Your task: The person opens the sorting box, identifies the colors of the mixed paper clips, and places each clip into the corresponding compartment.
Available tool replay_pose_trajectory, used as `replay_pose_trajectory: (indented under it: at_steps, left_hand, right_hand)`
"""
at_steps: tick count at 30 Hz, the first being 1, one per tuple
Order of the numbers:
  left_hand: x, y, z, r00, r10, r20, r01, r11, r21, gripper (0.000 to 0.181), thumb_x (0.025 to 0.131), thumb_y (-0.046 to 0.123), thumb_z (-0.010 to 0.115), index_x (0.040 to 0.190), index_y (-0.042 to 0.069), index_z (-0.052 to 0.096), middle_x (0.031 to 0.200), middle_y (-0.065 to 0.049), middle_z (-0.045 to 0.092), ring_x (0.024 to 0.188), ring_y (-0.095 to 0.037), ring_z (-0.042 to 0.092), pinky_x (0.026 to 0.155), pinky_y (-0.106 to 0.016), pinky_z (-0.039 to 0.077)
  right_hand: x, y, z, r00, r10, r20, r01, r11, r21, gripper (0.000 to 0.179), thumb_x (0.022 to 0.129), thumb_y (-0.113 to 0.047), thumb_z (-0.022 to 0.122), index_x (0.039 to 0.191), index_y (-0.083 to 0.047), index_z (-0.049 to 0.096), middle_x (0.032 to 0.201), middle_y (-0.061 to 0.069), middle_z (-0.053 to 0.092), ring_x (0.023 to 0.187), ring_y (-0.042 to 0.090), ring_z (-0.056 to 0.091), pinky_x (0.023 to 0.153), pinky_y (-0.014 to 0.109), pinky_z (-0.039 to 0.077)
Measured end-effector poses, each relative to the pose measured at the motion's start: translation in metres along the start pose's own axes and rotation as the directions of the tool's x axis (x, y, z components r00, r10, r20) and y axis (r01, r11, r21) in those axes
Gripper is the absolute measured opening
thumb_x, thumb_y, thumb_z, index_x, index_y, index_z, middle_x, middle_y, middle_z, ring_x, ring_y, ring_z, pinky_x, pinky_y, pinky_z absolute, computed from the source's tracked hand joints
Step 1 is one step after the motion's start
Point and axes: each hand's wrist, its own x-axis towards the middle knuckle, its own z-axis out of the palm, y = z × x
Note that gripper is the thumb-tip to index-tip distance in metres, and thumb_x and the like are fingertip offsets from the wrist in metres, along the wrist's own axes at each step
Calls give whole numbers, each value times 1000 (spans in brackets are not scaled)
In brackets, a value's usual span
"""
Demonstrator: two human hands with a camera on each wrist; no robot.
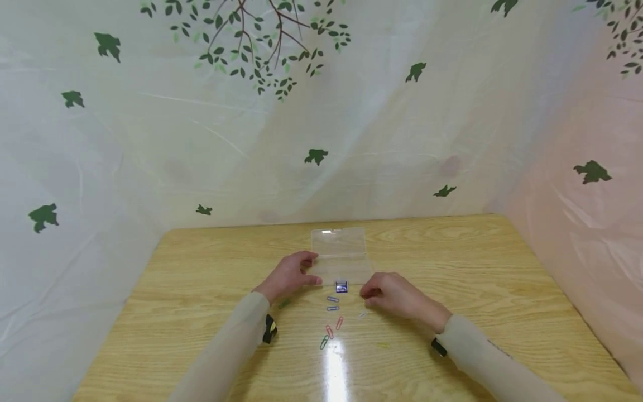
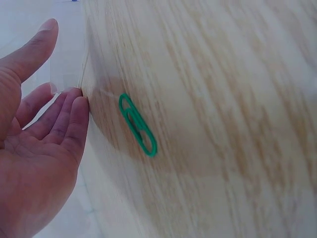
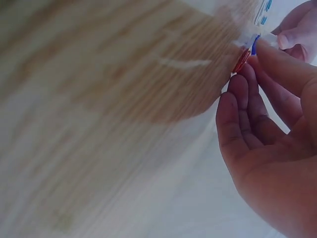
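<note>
A clear plastic box point(image 1: 344, 269), its lid raised at the back, stands on the table. My left hand point(image 1: 293, 273) rests at its left side, thumb and fingers apart, thumb over the front edge and fingertips at the corner. My right hand point(image 1: 397, 296) is bent low near the box's front right corner. In the right wrist view its thumb and fingertips come together at a small red paper clip point(image 3: 241, 60); the head view hides it. Between the hands, at the box's front, is a small dark blue piece with white marks point(image 1: 341, 287).
Blue paper clips point(image 1: 333, 308), red paper clips point(image 1: 329, 331), a green paper clip point(image 1: 324, 342), a white one point(image 1: 363, 315) and a yellow one point(image 1: 384, 345) lie nearer me. Another green paper clip point(image 2: 138, 125) lies by the left wrist. A patterned curtain point(image 1: 251, 139) surrounds the wooden table point(image 1: 477, 268).
</note>
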Motion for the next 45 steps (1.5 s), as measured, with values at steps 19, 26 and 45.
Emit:
replay_pose_trajectory:
  at_steps: [19, 26, 45]
  left_hand:
    - [-2, 1, -1, 1000, -10, -3, 10, 1000, -5, 68, 87, 24, 86, 146, 8, 56, 132, -10, 63, 118, -27, 61, 105, -45, 50]
    - [-3, 1, -1, 1000, -6, 4, 6, 1000, -18, 68, 87, 24, 86, 146, 8, 55, 133, -11, 63, 118, -27, 61, 106, -45, 50]
    - [0, 0, -1, 1000, -3, 1, 3, 1000, -25, 65, 88, 21, 85, 145, 7, 57, 134, -11, 63, 121, -28, 59, 107, -45, 49]
  right_hand:
    - [-1, 4, -3, 999, -5, 34, 4, 1000, 25, 10, 92, -2, 75, 94, -12, 77, 91, -6, 72, 83, 6, 63, 74, 27, 55]
    - [-1, 3, -4, 998, 16, 56, -17, 1000, 14, 14, 92, 1, 73, 92, -13, 74, 89, -8, 67, 81, 7, 59, 72, 26, 53]
    - [-7, 4, -7, 995, 86, -48, -79, 988, 130, 7, 98, -8, 71, 97, -14, 75, 90, -9, 68, 80, 10, 59, 72, 26, 53]
